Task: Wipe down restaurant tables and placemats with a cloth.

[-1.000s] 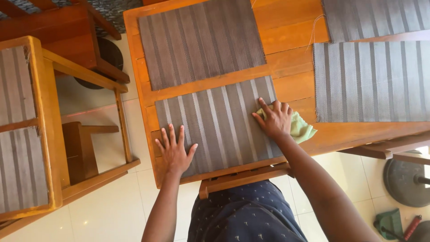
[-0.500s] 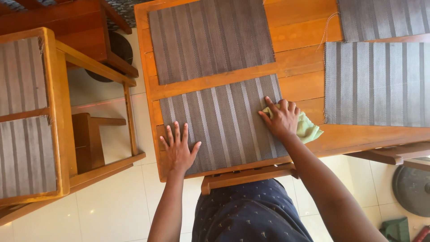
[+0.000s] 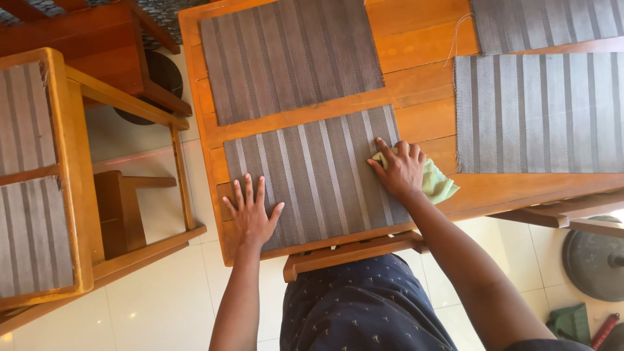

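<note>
My left hand (image 3: 253, 214) lies flat with fingers spread on the near left corner of a grey striped placemat (image 3: 318, 174) on a wooden table (image 3: 416, 84). At the mat's right edge, my right hand (image 3: 400, 170) presses a light green cloth (image 3: 437, 183). Part of the cloth sticks out to the right of the hand onto the bare wood.
Three more striped placemats (image 3: 286, 55) (image 3: 539, 114) (image 3: 546, 23) lie on the table. A wooden chair (image 3: 71, 175) with striped cushions stands to the left. A chair back (image 3: 351, 252) sits under the near table edge. A round dark base (image 3: 595, 260) rests on the tiled floor at right.
My right hand with the green cloth has slid a little left onto the mat's edge. My left hand stays flat on the mat.
</note>
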